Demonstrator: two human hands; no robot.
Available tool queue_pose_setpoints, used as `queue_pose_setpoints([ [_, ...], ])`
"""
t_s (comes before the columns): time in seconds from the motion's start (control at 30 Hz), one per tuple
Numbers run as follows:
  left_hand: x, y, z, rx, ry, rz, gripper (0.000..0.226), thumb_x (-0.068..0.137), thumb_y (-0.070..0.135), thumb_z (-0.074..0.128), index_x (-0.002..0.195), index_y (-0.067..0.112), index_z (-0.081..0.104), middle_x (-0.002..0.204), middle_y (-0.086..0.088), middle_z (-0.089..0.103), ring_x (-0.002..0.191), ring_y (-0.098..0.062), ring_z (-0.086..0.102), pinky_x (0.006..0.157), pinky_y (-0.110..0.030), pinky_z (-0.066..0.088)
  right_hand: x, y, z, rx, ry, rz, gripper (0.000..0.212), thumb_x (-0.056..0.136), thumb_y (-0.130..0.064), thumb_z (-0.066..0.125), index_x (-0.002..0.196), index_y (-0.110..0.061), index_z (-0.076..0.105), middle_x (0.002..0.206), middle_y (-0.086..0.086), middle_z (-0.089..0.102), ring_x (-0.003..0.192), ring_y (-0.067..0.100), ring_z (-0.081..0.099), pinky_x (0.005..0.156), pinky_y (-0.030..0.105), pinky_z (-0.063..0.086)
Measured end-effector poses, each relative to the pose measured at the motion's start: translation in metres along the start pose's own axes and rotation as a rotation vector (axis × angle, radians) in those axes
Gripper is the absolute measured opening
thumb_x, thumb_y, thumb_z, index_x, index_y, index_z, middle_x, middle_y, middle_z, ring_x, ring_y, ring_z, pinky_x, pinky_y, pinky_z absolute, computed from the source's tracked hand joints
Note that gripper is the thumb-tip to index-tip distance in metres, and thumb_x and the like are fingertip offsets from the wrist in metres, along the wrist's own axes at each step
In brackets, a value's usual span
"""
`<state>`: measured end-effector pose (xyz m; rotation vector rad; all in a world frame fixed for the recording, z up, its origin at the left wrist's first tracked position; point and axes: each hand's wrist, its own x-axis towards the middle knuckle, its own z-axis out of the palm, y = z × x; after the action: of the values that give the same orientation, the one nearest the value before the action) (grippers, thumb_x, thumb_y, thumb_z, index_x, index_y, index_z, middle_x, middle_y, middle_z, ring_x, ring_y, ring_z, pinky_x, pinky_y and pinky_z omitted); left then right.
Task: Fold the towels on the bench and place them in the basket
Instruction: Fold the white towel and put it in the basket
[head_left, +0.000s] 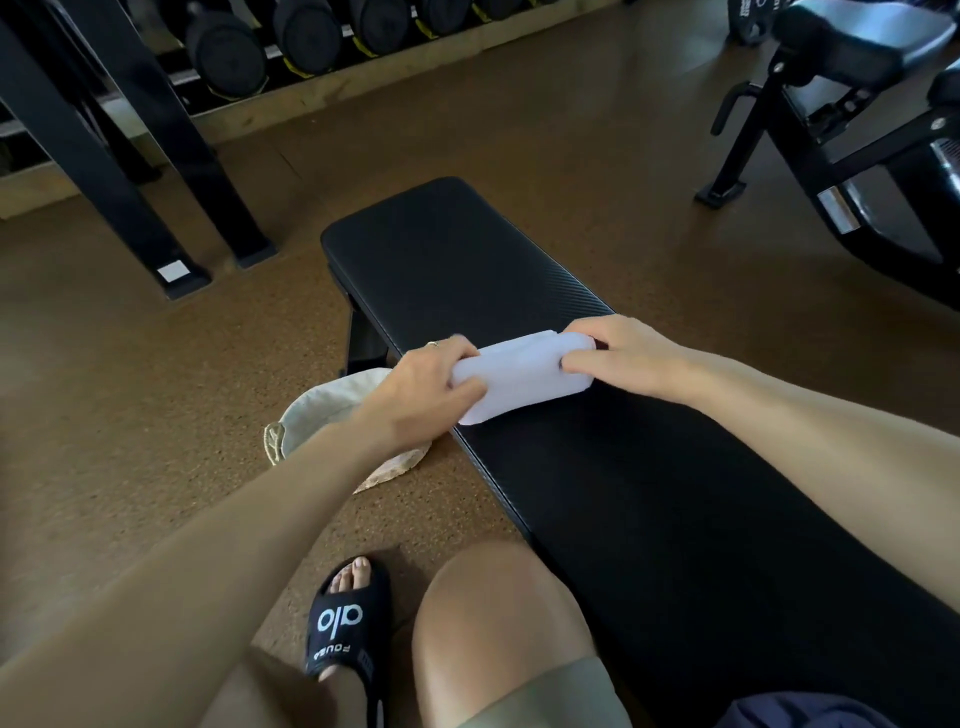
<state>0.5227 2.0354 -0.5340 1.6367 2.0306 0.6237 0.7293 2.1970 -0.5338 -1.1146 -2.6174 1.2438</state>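
Observation:
A white towel (519, 376), folded into a narrow strip, lies across the black padded bench (457, 260). My left hand (426, 395) grips its left end, fingers curled over the top and thumb underneath. At the towel's right end my right hand (618, 358) pinches the cloth. A pale woven basket (322, 410) stands on the floor just left of the bench, partly hidden by my left forearm.
My knee (498, 623) and a foot in a black slide (348, 618) are left of the bench's near end. A dumbbell rack (291, 41) with black legs stands at the back left. Another gym machine (841, 130) is at the right. The floor is brown cork.

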Motion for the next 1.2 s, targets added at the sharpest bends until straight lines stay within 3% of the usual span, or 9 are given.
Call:
queue_pose_setpoints([
  [0.17,0.017,-0.012,0.005,-0.236,0.108,-0.294,0.018,0.103,0.04,0.045,0.104,0.024,0.054,0.096,0.0,0.06,0.086,-0.015,0.058,0.066,-0.03,0.046,0.023,-0.001,0.001,0.116,0.029,0.089,0.023,0.097,-0.037,0.058,0.119,-0.03,0.061,0.114,-0.012,0.062,0.108,0.01,0.059,0.092,0.036,0.049],
  [0.3,0.028,-0.009,0.01,-0.19,0.145,-0.378,0.026,0.105,0.043,0.04,0.111,0.023,0.055,0.098,0.004,0.056,0.083,-0.008,0.055,0.063,-0.027,0.044,0.03,-0.002,0.011,0.076,0.116,0.125,0.024,0.098,-0.042,0.056,0.115,-0.027,0.063,0.107,-0.009,0.063,0.1,0.01,0.059,0.077,0.03,0.045],
  [0.47,0.027,-0.012,0.005,-0.152,0.072,-0.461,0.038,0.104,0.048,0.04,0.104,0.016,0.06,0.096,-0.004,0.063,0.078,-0.021,0.066,0.07,-0.037,0.057,0.032,-0.011,0.009,0.047,0.071,0.204,0.023,0.096,-0.041,0.059,0.103,-0.021,0.066,0.099,-0.001,0.065,0.093,0.018,0.061,0.074,0.033,0.047],
  [0.6,0.011,-0.009,-0.003,-0.402,-0.06,-0.605,0.037,0.105,0.046,0.041,0.121,0.017,0.056,0.112,-0.008,0.061,0.091,-0.023,0.066,0.073,-0.035,0.061,0.026,-0.023,0.014,0.039,-0.048,0.257,0.018,0.094,-0.036,0.064,0.098,-0.019,0.065,0.103,0.003,0.065,0.095,0.022,0.066,0.078,0.036,0.058],
  [0.73,-0.014,-0.01,-0.006,-0.95,-0.18,-0.824,0.037,0.103,0.045,0.052,0.131,0.022,0.049,0.124,-0.016,0.054,0.108,-0.035,0.065,0.081,-0.043,0.062,0.011,-0.034,0.029,0.044,-0.061,0.274,0.022,0.093,-0.034,0.065,0.104,-0.014,0.066,0.102,0.005,0.067,0.092,0.022,0.069,0.079,0.038,0.062],
  [0.87,-0.025,-0.019,-0.01,-1.078,-0.054,-0.826,0.034,0.095,0.034,0.069,0.123,0.018,0.057,0.119,-0.011,0.063,0.11,-0.028,0.067,0.088,-0.043,0.061,-0.004,-0.046,0.043,0.133,-0.11,0.313,0.02,0.095,-0.028,0.064,0.105,-0.011,0.067,0.095,0.008,0.074,0.081,0.021,0.075,0.082,0.04,0.063],
  [0.97,-0.031,-0.029,-0.011,-1.081,-0.044,-0.784,0.048,0.087,0.033,0.079,0.126,0.016,0.058,0.119,-0.008,0.069,0.109,-0.023,0.069,0.094,-0.041,0.059,-0.012,-0.057,0.056,0.144,-0.151,0.313,0.02,0.094,-0.026,0.063,0.106,-0.011,0.067,0.093,0.007,0.076,0.079,0.02,0.076,0.081,0.038,0.061],
  [1.1,-0.036,-0.044,-0.023,-0.958,0.055,-0.72,0.069,0.073,0.035,0.089,0.129,0.015,0.053,0.124,-0.011,0.067,0.108,-0.026,0.069,0.086,-0.04,0.061,-0.012,-0.07,0.071,0.118,-0.198,0.294,0.019,0.09,-0.031,0.068,0.098,-0.014,0.069,0.102,0.007,0.072,0.086,0.019,0.07,0.074,0.032,0.056],
  [1.2,-0.04,-0.058,-0.051,-0.798,0.078,-0.643,0.066,0.072,0.035,0.089,0.124,0.019,0.053,0.122,-0.009,0.063,0.109,-0.025,0.065,0.085,-0.038,0.059,-0.002,-0.09,0.078,0.188,-0.22,0.166,0.031,0.083,-0.022,0.075,0.112,-0.015,0.065,0.113,0.005,0.066,0.104,0.02,0.065,0.089,0.034,0.055],
])
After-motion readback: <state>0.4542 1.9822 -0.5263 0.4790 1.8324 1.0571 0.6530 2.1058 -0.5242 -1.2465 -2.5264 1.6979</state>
